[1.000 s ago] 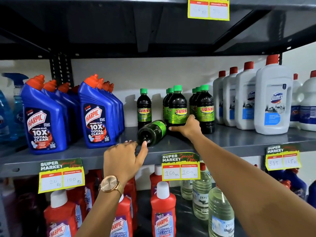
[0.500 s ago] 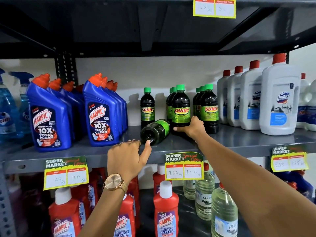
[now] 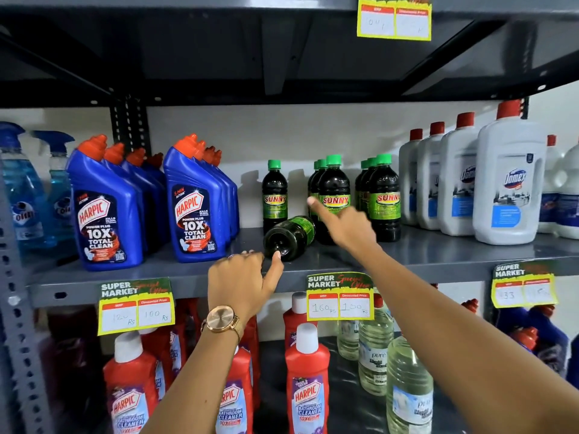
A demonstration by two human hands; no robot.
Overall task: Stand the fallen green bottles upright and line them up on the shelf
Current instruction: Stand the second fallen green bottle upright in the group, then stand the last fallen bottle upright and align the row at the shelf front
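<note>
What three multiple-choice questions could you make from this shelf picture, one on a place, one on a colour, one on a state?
1. Where does the fallen bottle lie?
A. On the floor
B. On the shelf, in front of the upright Sunny bottles
C. Among the red bottles

2. What colour are the Sunny bottles' caps?
A. Green
B. Orange
C. White

3. How is the right hand?
A. Wrapped around the fallen bottle
B. Gripping a white jug
C. Open, forefinger stretched out, holding nothing

Answers:
1. B: it lies on its side on the grey shelf, base toward the camera, with the left hand's thumb at its base.
2. A: each upright one has a green cap.
3. C: only the pointing finger extends.
</note>
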